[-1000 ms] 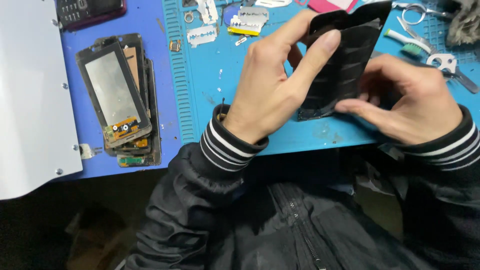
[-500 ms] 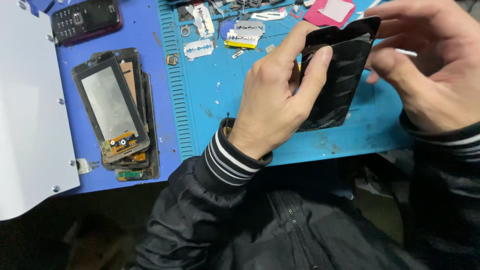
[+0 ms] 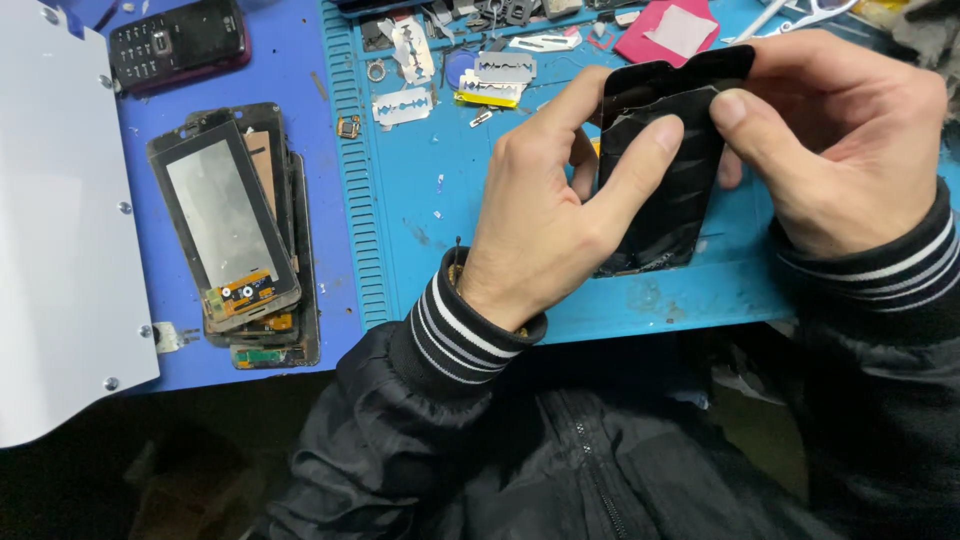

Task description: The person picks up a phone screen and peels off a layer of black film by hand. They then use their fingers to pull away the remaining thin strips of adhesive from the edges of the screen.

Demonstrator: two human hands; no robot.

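A black phone screen panel (image 3: 668, 190) is held upright over the blue work mat (image 3: 430, 210). My left hand (image 3: 545, 215) grips its left edge, index finger laid across the front. My right hand (image 3: 825, 140) pinches the panel's top right corner with thumb and fingers. The panel's lower end is near the mat's front edge; I cannot tell whether it touches.
A stack of phone screens (image 3: 235, 235) lies at the left on the blue surface. A dark keypad phone (image 3: 178, 42) is at the top left beside a white metal panel (image 3: 55, 220). Razor blades (image 3: 402, 105), small parts and a pink pad (image 3: 668, 30) sit behind the hands.
My right hand rose from the panel's lower right side to its top right corner. The panel and left hand stayed roughly in place.
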